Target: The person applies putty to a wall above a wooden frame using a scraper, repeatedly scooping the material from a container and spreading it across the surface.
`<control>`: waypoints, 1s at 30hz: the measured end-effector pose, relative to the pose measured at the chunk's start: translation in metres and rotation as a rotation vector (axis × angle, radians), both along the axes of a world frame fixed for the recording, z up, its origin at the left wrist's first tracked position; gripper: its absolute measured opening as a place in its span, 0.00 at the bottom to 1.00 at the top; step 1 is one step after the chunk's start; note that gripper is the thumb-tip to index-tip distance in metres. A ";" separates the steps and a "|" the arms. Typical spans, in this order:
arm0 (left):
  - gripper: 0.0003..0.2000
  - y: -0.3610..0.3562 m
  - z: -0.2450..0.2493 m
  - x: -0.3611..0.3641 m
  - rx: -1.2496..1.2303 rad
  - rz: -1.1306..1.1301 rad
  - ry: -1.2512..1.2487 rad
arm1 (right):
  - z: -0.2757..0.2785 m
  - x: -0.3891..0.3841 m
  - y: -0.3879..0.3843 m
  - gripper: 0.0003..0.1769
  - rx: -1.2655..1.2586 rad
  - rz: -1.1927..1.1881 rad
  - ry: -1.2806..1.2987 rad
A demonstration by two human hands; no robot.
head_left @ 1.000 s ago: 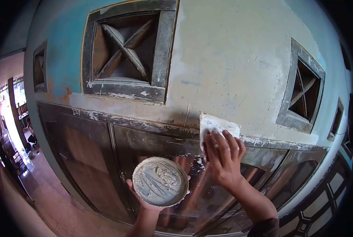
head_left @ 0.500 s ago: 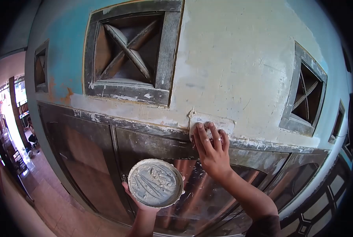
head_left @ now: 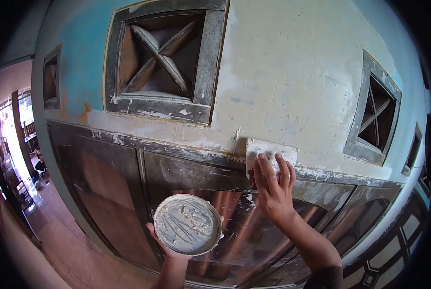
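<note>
A round shallow bowl (head_left: 187, 196) of whitish putty (head_left: 186, 222) rests on my left hand (head_left: 171, 251), its fingers curled around the sides from below. The putty is streaked and partly scraped. My right hand (head_left: 274, 192) grips a flat, rectangular putty spreader (head_left: 285, 150), pale and smeared, with the fingers spread over its face. The spreader lies against the lower edge of the cream wall (head_left: 278, 91), just above the dark wooden frame (head_left: 186, 153). A small ridge of putty (head_left: 237, 135) sticks to the wall left of the spreader.
A square wooden vent with crossed slats (head_left: 162, 60) is set in the wall at upper left, and another vent (head_left: 375, 113) at right. Dark glazed panels (head_left: 104, 188) run below the frame. At far left a tiled floor (head_left: 61, 241) leads to a bright doorway, with a person (head_left: 40, 165) low down.
My right hand has moved the spreader a little to the right along the wall's lower edge. The bowl in my left hand has barely shifted.
</note>
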State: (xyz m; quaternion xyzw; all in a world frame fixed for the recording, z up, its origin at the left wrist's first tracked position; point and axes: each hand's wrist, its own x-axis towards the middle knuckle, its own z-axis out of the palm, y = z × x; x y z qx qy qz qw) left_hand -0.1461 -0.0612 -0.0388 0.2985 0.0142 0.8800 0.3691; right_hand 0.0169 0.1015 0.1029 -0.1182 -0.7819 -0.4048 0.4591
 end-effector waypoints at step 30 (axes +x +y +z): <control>0.55 -0.009 0.036 0.010 0.157 -0.243 0.158 | -0.012 0.032 0.035 0.28 -0.021 -0.043 -0.042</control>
